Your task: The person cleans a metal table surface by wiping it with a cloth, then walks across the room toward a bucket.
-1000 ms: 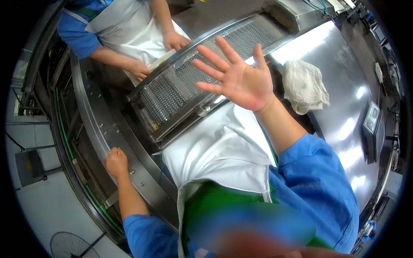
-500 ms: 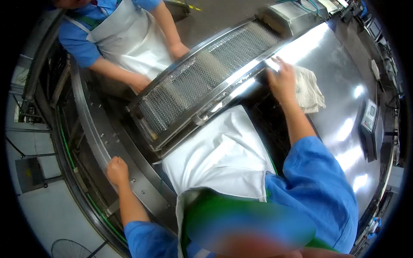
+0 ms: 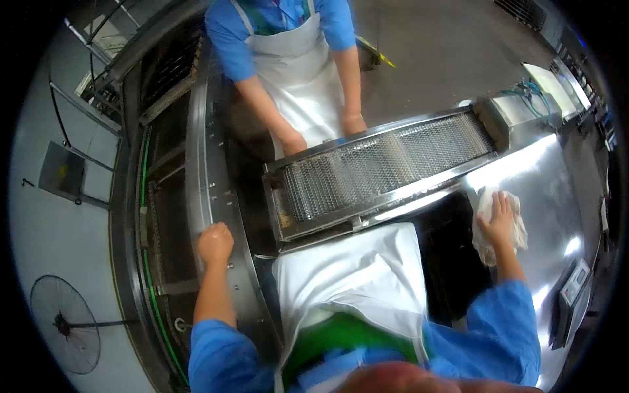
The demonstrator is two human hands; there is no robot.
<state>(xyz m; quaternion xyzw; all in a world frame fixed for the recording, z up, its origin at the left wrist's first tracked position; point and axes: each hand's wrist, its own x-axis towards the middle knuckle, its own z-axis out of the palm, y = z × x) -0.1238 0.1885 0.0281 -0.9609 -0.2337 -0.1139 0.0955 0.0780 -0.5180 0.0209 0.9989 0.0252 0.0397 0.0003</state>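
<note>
My left hand is closed, its fingers curled at the raised lip of a curved metal rail. The inside of that hand is hidden. On the steel table to the right, my right hand lies flat with spread fingers on a crumpled off-white cloth. Between my arms is my white apron. A short wire-mesh conveyor runs just beyond the apron, with no hand of mine touching it.
Across the conveyor stands a co-worker in a white apron, both hands near its far edge. A scale with a small display sits on the steel table. A dark gap separates apron and table. A wall fan is at lower left.
My right hand has moved from the steel edge beside the conveyor onto the cloth. My left hand stays closed at the rail. The whole view has turned.
</note>
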